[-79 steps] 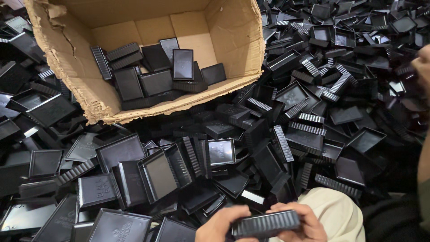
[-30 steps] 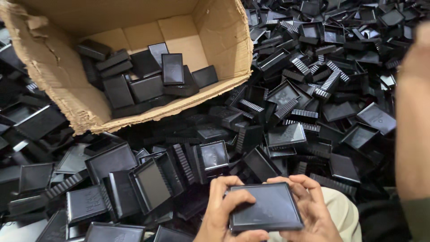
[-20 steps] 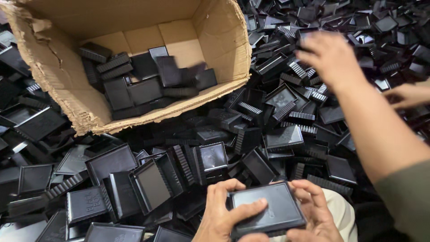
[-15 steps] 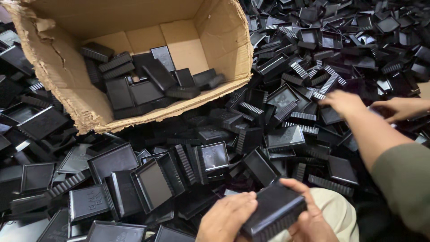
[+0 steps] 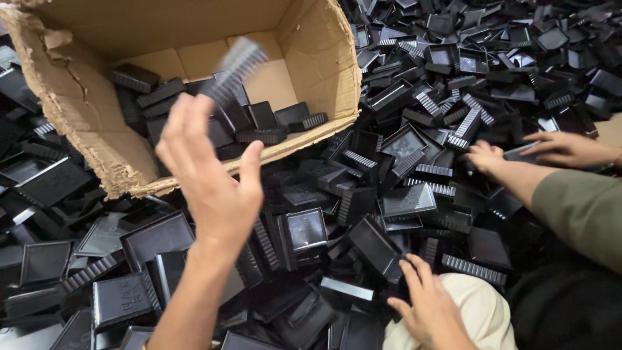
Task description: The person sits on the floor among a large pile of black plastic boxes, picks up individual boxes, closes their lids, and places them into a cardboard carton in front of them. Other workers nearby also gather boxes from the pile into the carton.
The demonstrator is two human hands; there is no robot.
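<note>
Left hand point(image 5: 210, 188) raised, grip apart, empty; black tray point(image 5: 236, 65) blurred in mid-air over cardboard box point(image 5: 311, 58). Right hand point(image 5: 427, 304) grip apart on heap point(image 5: 453, 97). Box bottom barely covered; most trays unsorted.

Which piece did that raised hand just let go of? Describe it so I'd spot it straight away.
Start at the big torn brown cardboard box at top left, half full of black plastic trays. Just above the raised left hand, over the box's opening, is a blurred black ribbed plastic tray. Unlike its sharp, resting neighbours, it is smeared by motion and touches no fingers.
</note>
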